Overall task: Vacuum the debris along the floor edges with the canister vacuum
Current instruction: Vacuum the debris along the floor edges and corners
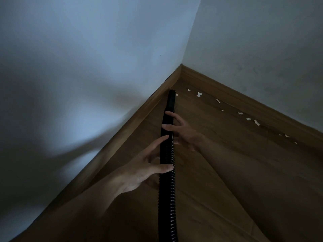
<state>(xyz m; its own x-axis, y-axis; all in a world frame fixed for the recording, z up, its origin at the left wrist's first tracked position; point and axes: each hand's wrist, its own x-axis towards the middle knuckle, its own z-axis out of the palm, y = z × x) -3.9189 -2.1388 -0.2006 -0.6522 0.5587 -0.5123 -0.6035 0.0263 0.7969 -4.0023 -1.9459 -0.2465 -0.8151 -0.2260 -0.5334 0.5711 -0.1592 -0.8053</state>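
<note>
A black ribbed vacuum hose (167, 189) runs from the bottom edge up towards the room corner. Its smooth nozzle end (171, 98) is close to the left baseboard (139, 116), just short of the corner. My right hand (183, 131) holds the hose near the nozzle, fingers curled over it from the right. Lower down, my left hand (143, 168) holds it loosely, thumb across the front and fingers spread along its left side. Several white paper scraps (199, 94) lie on the wooden floor along the right baseboard (244, 102); one scrap (176, 94) lies right beside the nozzle.
Two pale walls meet at the corner (181, 64). More scraps (256, 122) trail along the right wall's edge towards the right of the frame. The wooden floor (227, 154) spreads out to the right. The canister is out of view, and the light is dim.
</note>
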